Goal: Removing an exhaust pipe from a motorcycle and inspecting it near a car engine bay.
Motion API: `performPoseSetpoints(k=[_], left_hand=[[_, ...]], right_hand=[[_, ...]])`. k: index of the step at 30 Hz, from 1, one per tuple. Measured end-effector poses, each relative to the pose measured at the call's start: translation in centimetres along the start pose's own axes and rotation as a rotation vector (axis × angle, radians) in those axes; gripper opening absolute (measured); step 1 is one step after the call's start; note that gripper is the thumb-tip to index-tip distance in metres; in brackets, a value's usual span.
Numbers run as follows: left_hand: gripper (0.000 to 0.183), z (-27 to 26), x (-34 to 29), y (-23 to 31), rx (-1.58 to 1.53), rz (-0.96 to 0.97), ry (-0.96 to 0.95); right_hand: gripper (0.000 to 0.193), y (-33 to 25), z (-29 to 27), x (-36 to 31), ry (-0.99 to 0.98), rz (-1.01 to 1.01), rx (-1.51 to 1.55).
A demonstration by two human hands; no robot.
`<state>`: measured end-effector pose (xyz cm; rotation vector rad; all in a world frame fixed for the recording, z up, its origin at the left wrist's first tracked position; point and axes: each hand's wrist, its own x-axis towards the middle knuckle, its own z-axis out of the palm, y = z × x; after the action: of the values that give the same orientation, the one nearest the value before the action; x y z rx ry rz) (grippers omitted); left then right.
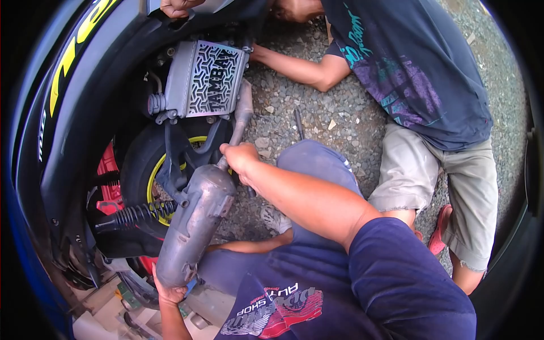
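A worn grey exhaust muffler [195, 224] slants beside the rear wheel of a scooter, tilted with its thin bent pipe [242, 116] running upward. My right hand [241, 160] is wrapped round that pipe just above the muffler body. At the lower end my left hand [169, 290] cups the muffler, its fingers partly hidden behind it. Above the wheel is a silver engine part with a patterned metal cover [212, 79]; the pipe's upper end reaches its right side. Whether the pipe is fastened there I cannot tell.
A co-worker in a dark printed shirt [413, 68] crouches at the right, one forearm [294, 71] stretched to the cover's edge. A hand [177, 5] rests at the top. The black tyre [133, 170] with yellow rim and a coil shock absorber [136, 215] sit left. Gravel [300, 107] lies beneath.
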<state>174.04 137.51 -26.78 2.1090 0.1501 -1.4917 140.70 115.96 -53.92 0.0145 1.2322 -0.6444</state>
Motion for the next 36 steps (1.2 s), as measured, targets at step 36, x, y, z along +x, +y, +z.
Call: performPoseSetpoints(k=[36], left_hand=[[0.081, 0.3, 0.4, -0.6, -0.041, -0.028, -0.003]], right_hand=[[0.054, 0.6, -0.1, 0.9, 0.037, -0.040, -0.132]])
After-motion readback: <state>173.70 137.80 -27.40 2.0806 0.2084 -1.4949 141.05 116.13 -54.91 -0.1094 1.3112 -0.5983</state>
